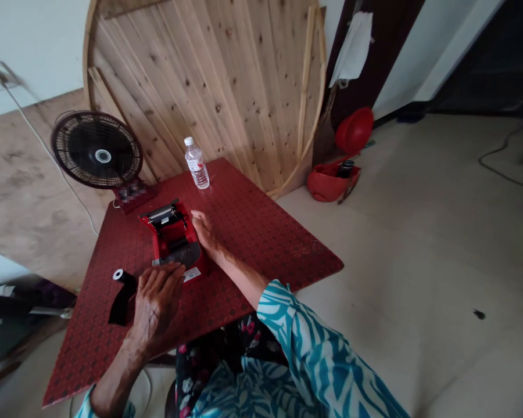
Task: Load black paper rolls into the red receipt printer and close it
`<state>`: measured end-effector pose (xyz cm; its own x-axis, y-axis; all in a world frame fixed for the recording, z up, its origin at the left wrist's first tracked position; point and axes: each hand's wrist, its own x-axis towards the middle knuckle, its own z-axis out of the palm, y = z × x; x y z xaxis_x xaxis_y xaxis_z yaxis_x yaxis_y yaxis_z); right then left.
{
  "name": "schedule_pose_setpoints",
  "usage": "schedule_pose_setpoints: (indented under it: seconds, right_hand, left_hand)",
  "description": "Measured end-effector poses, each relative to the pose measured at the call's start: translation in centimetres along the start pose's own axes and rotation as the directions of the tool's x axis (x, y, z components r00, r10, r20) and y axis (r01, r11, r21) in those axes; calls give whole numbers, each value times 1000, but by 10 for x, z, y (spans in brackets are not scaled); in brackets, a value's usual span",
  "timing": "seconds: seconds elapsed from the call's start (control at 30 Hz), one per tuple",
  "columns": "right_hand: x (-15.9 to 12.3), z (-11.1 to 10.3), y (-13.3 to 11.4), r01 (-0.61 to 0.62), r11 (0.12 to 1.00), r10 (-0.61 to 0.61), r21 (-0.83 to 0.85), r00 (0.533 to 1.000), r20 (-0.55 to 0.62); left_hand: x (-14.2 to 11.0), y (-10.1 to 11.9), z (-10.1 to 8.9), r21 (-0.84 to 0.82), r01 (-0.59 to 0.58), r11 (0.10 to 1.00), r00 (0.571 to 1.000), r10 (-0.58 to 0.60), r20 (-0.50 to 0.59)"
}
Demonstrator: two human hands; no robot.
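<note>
A small red printer (160, 255) stands on the table with its lid tilted up at the far end; inside are black parts and a metal bar. Along its right side lies my right hand (206, 233), fingers curled against the casing. My left hand (156, 301) is at the near left corner, its fingers bent over the edge beside a dark, shiny part. What lies under those fingertips is hidden. Just left of that hand is a roll of black ribbon (124, 276) with a white core end, and a length of it hangs loose toward me.
The table (261, 232) has a red patterned cover. A clear water bottle (197, 165) stands beyond the printer, and a dark fan (100, 152) at the far left corner. Behind leans a round wooden board (218, 81). Red basins (354, 130) and a red bag (326, 184) are on the right.
</note>
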<state>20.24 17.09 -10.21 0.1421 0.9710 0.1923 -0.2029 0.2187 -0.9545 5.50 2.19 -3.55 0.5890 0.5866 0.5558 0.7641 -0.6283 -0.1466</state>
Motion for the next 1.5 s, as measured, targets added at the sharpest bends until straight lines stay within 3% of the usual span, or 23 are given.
schedule_pose_setpoints:
  seconds: [0.2,0.3,0.43,0.67,0.77,0.83,0.93,1.1,1.2,1.27,1.33,1.43,1.5]
  right_hand:
    - [38,13,-34,119,991,-113,-65,990,89]
    - [35,6,-39,133,986,-125,-100,989,80]
    - [10,-10,-32,194,978,-188,-75,978,88]
    - [-27,-13,-12,60,991,-65,120,997,38]
    - [-29,-10,-11,-21,983,10,181,998,57]
    - [-28,-9,-12,-44,982,34,184,998,57]
    - [-28,-10,-13,-60,983,52,175,997,53]
    - [-30,-14,-13,-64,983,48,171,994,97]
    - [-32,-15,-13,-57,986,41,155,993,108]
    - [-32,-15,-10,-54,985,38,164,994,104]
    - [-33,-13,-5,-53,980,36,192,995,89]
    - [-36,-11,6,-94,955,79,283,995,66]
    - [-38,-9,13,-117,934,105,338,993,53]
  left_hand:
    - [-4,12,0,54,57,997,997,-54,-53]
    - [-5,10,1,51,55,997,998,-53,-39]
    - [-7,9,3,53,55,997,998,-53,-37]
    - [-6,2,1,8,29,1000,999,-28,-34]
    - [-6,-15,-1,28,106,994,993,-104,-49]
    - [-6,-28,0,99,180,979,984,-177,-39]
    - [-7,-42,3,148,183,972,982,-186,10]
    - [-11,-46,8,123,152,981,988,-154,12]
    - [-14,-46,8,30,216,976,975,-217,53]
    - [-14,-48,5,-127,331,935,942,-320,104]
    - [-11,-52,2,-323,508,798,861,-473,187]
    - [-4,-57,-2,-518,745,419,637,-677,368]
    - [1,-60,-1,-563,799,212,522,-709,474]
